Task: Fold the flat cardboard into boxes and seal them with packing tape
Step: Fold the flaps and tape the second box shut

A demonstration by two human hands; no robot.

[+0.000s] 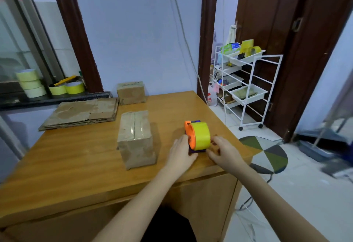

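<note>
Your left hand (181, 152) and right hand (222, 151) flanked the tape dispenser (197, 136) at centre right of the frame, fingers touching its sides; whether either truly gripped it, I could not tell. The taped box (136, 138) stood just left, its seam running away from you, nearer your left hand.

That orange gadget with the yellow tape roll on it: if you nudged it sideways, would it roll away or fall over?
The tape dispenser probably would not roll: it seems to sit on a flat dark base, not on the roll. It looks tall and narrow, so a sideways push might tip it. Both hands, left hand and right hand, flank it, which suggests it is light plastic.
</note>
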